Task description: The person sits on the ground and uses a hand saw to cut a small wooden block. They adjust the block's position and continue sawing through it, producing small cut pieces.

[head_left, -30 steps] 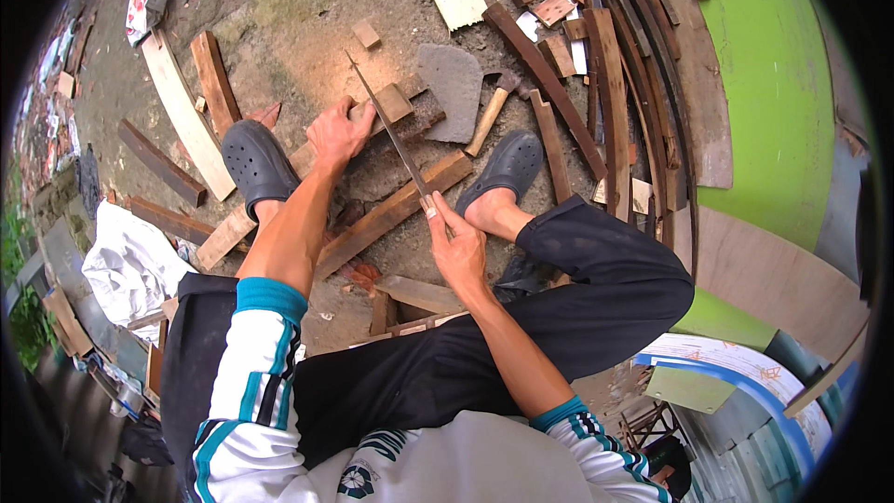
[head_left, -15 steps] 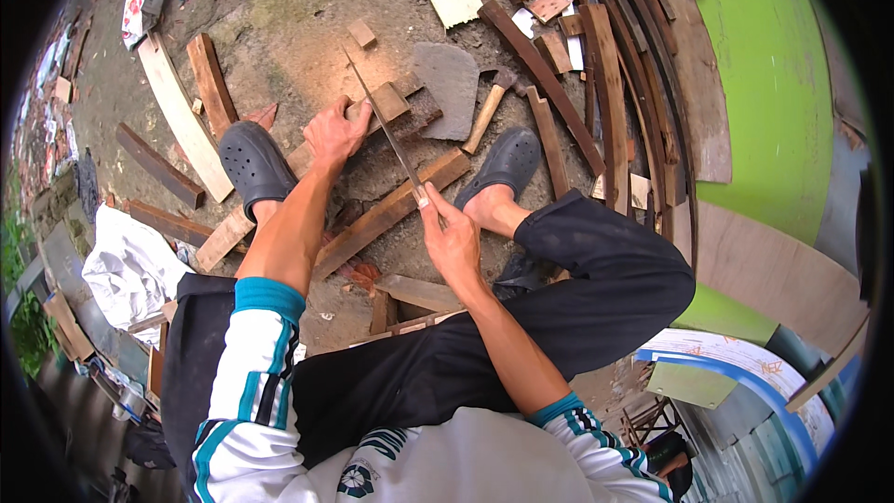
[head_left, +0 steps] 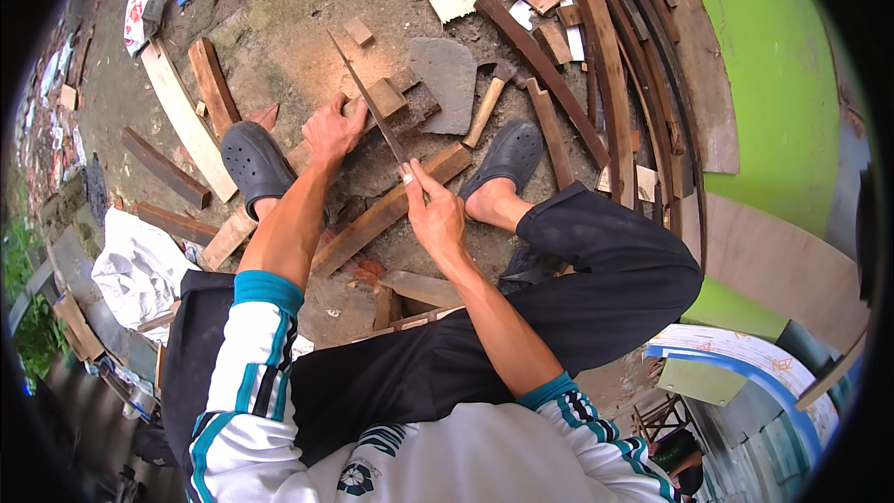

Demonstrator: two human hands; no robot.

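Note:
My right hand [head_left: 434, 210] is closed around the handle end of a long, thin handsaw [head_left: 372, 104], whose blade points away and to the left. Fingers closed, my left hand [head_left: 333, 130] grips a wooden strip [head_left: 303, 156] that runs back toward my left foot. The blade lies across this strip just right of my left hand, and the strip's end [head_left: 386, 98] juts out beyond it. Beneath that end is a dark wood block [head_left: 421, 109]. My palms and the saw's grip are mostly hidden.
Between my shoes lies a thick beam [head_left: 396, 210]. A hammer [head_left: 489, 107] rests near my right shoe [head_left: 507, 156], beside a flat grey slab [head_left: 443, 84]. Sawdust and a small offcut [head_left: 358, 32] are ahead. Long boards [head_left: 610, 102] are stacked at right, by a green panel [head_left: 764, 56].
My right hand and the handsaw have moved away from me and a little left, so the blade reaches farther past the strip. My left hand stays on the strip.

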